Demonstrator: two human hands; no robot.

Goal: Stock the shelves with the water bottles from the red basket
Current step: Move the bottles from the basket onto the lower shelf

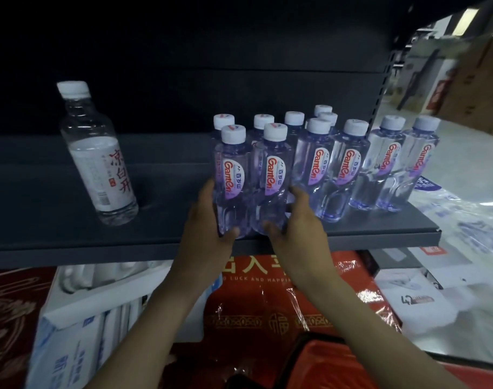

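Two at once: setting water bottles (232, 178) down at the front edge of the shelf (71, 248), left hand (208, 220) and right hand (295, 220) each with grip curled round one bottle's base. Next, probably: sliding both back on the shelf level with the standing rows (343, 164), releasing, then reaching to the red basket (352, 357) below the shelf.

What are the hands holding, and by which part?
The left hand grips the left front bottle by its lower body; the right hand grips the right front bottle the same way.
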